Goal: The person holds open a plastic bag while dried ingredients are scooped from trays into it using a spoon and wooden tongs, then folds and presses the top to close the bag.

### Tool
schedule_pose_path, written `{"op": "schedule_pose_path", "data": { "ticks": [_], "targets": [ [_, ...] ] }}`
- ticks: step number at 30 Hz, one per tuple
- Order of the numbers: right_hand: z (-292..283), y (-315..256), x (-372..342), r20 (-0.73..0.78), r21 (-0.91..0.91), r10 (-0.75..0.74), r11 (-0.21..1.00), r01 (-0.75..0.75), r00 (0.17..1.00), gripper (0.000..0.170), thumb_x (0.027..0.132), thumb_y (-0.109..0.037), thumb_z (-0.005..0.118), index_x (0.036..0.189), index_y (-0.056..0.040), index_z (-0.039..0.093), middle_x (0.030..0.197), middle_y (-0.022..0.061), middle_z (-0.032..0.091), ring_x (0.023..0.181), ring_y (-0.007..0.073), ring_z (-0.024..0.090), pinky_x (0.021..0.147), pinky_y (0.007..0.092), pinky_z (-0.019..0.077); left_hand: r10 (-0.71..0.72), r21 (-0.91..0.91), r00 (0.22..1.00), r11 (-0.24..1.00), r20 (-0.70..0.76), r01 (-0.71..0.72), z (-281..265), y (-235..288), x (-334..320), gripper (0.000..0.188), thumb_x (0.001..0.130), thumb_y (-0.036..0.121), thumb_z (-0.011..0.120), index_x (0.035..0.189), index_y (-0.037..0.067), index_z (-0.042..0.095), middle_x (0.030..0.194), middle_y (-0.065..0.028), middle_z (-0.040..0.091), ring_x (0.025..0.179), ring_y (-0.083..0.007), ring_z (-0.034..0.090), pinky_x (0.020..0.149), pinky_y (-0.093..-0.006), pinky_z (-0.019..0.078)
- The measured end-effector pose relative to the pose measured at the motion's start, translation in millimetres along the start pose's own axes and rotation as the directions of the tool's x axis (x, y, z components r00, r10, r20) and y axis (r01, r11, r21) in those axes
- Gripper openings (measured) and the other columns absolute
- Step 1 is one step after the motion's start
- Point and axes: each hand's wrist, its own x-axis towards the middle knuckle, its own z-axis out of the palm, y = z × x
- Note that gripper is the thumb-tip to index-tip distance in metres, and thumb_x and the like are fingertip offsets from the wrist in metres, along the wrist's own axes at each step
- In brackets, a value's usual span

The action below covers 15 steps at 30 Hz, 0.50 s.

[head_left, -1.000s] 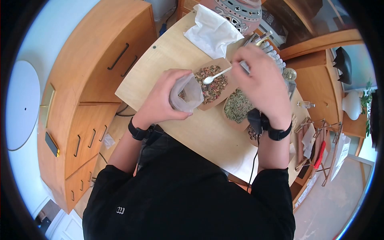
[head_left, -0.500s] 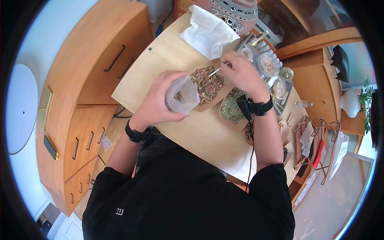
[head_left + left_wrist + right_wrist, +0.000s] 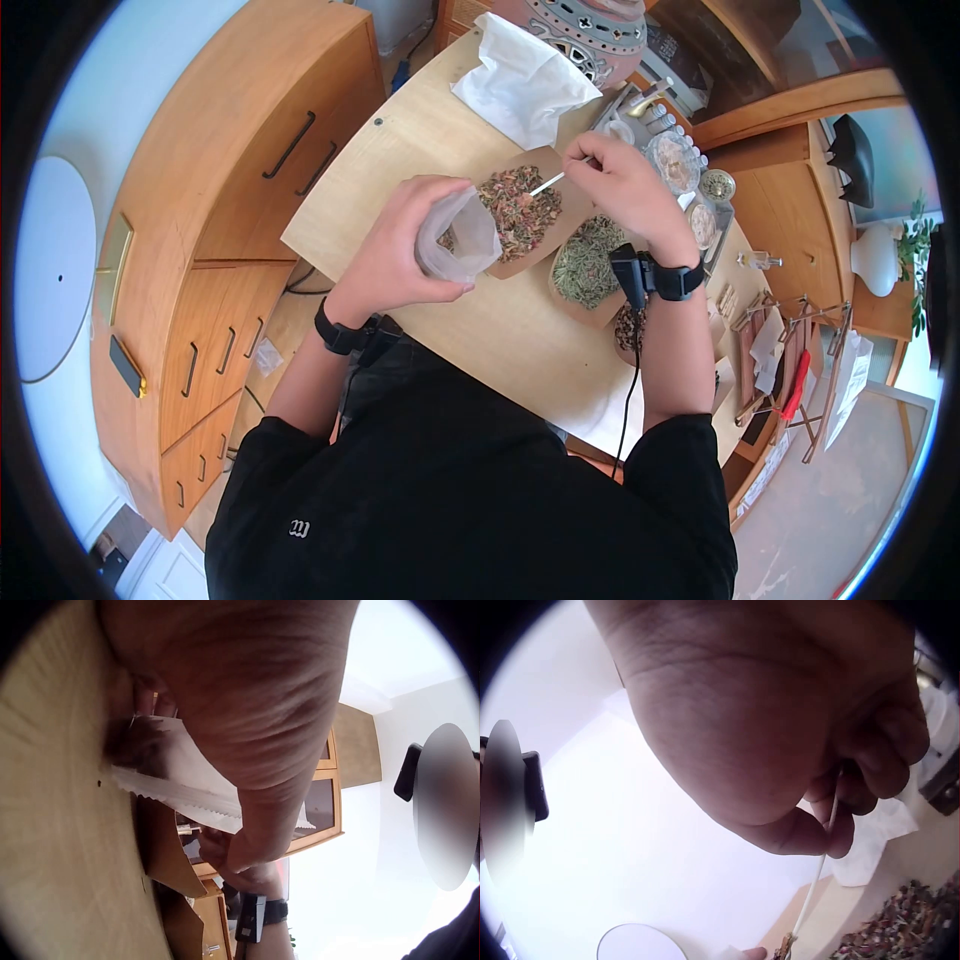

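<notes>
My left hand [image 3: 392, 248] grips a translucent bag [image 3: 478, 238] with fingers and thumb around its sides, its mouth spread open. Some dried mix shows inside it, and a serrated edge [image 3: 176, 801] appears in the left wrist view. Between thumb and fingers, my right hand [image 3: 632, 192] pinches the thin handle of a white spoon [image 3: 546, 184]. The spoon's bowl is over a colourful dried herb mix [image 3: 522, 228] in a brown paper tray [image 3: 566, 192]. In the right wrist view, bits of mix [image 3: 784, 945] cover the spoon's end.
Beside the mix lies a tray of green needle-like herb [image 3: 588, 268], with another dark mix [image 3: 627, 330] nearer me. Crumpled white paper [image 3: 522, 85] rests at the back. Small jars and dishes [image 3: 672, 160] stand on a metal tray behind my right hand.
The right hand has lowered the spoon into the herb mix; its white bowl showed bare earlier and now carries mix. The left hand keeps the bag in nearly the same place.
</notes>
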Motion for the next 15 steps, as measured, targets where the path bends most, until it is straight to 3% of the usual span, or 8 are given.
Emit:
{"op": "schedule_pose_path", "data": {
  "ticks": [5, 8, 11, 15],
  "targets": [
    [-13.1, -43.3, -7.0, 0.055, 0.004, 0.039, 0.999, -0.040, 0.998, 0.026, 0.101, -0.022, 0.068, 0.108, 0.0028, 0.073, 0.097, 0.0164, 0.071, 0.088, 0.0271, 0.069, 0.083, 0.0396, 0.0550, 0.007, 0.015, 1.000, 1.000, -0.007, -0.007, 1.1, -1.8, -1.4, 0.104, 0.068, 0.021, 0.097, 0.161, 0.008, 0.053, 0.156, -0.0161, 0.055, 0.149, -0.0358, 0.053, 0.127, -0.0470, 0.0422],
    [-2.1, -68.9, -15.7, 0.082, -0.029, -0.049, 0.998, 0.052, 0.995, 0.025, 0.101, -0.021, 0.069, 0.106, 0.0022, 0.073, 0.098, 0.0179, 0.072, 0.090, 0.0325, 0.072, 0.084, 0.0428, 0.0558, -0.006, 0.014, 1.000, 1.000, -0.007, 0.006, 0.7, -0.5, -1.1, 0.104, 0.068, 0.023, 0.097, 0.161, 0.008, 0.053, 0.155, -0.0163, 0.055, 0.148, -0.0360, 0.054, 0.126, -0.0469, 0.0423],
    [11.8, -86.7, -26.1, -0.036, -0.237, -0.247, 0.943, 0.232, 0.968, 0.021, 0.100, -0.021, 0.071, 0.101, 0.0005, 0.073, 0.104, 0.0209, 0.074, 0.099, 0.0453, 0.071, 0.087, 0.0520, 0.0562, -0.023, -0.019, 1.000, 1.000, -0.007, 0.023, 1.4, -0.9, -0.1, 0.104, 0.068, 0.023, 0.097, 0.161, 0.008, 0.054, 0.155, -0.0167, 0.056, 0.147, -0.0362, 0.054, 0.126, -0.0467, 0.0425],
    [-14.9, -81.3, -29.8, -0.100, -0.204, -0.191, 0.965, 0.168, 0.977, 0.020, 0.098, -0.020, 0.070, 0.102, 0.0001, 0.073, 0.103, 0.0210, 0.074, 0.099, 0.0422, 0.073, 0.086, 0.0499, 0.0567, -0.005, -0.025, 1.000, 1.000, -0.027, 0.004, 2.2, -0.3, -0.5, 0.102, 0.068, 0.022, 0.097, 0.160, 0.008, 0.055, 0.154, -0.0165, 0.058, 0.146, -0.0375, 0.055, 0.125, -0.0479, 0.0432]
  ]
}}
